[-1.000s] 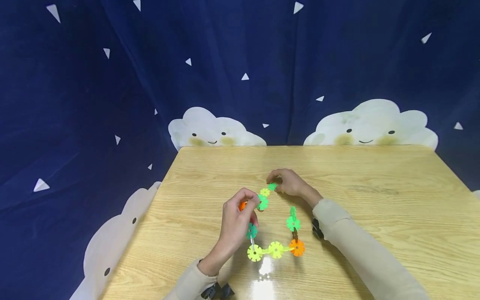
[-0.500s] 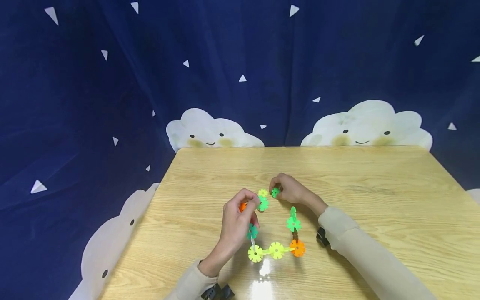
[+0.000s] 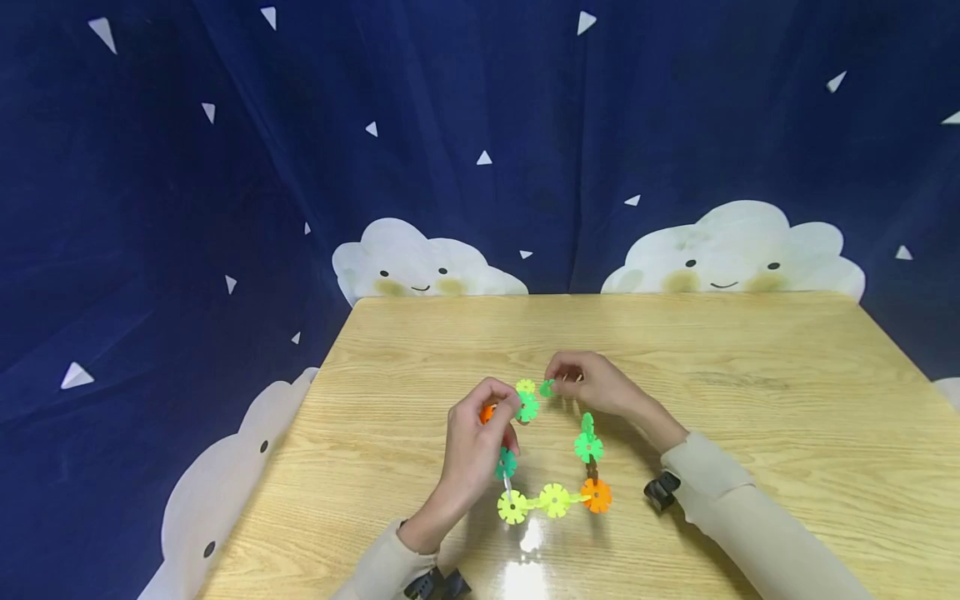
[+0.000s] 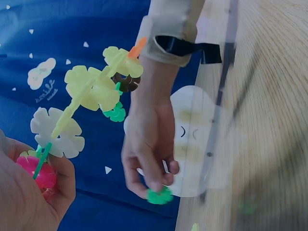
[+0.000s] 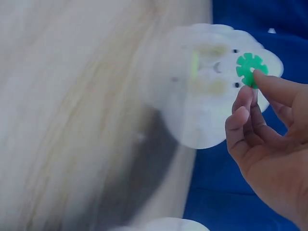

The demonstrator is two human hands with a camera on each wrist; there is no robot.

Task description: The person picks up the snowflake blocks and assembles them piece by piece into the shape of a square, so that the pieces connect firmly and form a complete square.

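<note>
My left hand [image 3: 474, 437] grips one side of a chain of slotted plastic snowflake discs. Its fingers curl round a pink disc [image 4: 47, 175], beside a whitish disc [image 4: 71, 139]. From there the chain runs through yellow discs [image 3: 555, 501] to an orange disc [image 3: 597, 496], then up to green discs [image 3: 588, 447]. Beyond my left fingertips, a green disc [image 3: 528, 407] and a small yellow disc [image 3: 525, 386] form the other end. Between thumb and fingers my right hand [image 3: 600, 385] pinches a loose green disc [image 5: 246, 66], a short gap right of that yellow disc.
Under both hands lies a wood-grain table [image 3: 750, 375], with a bright light reflection near its front. A dark blue curtain [image 3: 450, 83] with white triangles and smiling clouds [image 3: 738, 250] hangs behind and to the left. Black straps [image 3: 662, 492] sit at both wrists.
My right hand has drawn slightly right and nearer with the green disc, which was right beside the yellow disc and now stands apart from it. My left hand stays nearly still.
</note>
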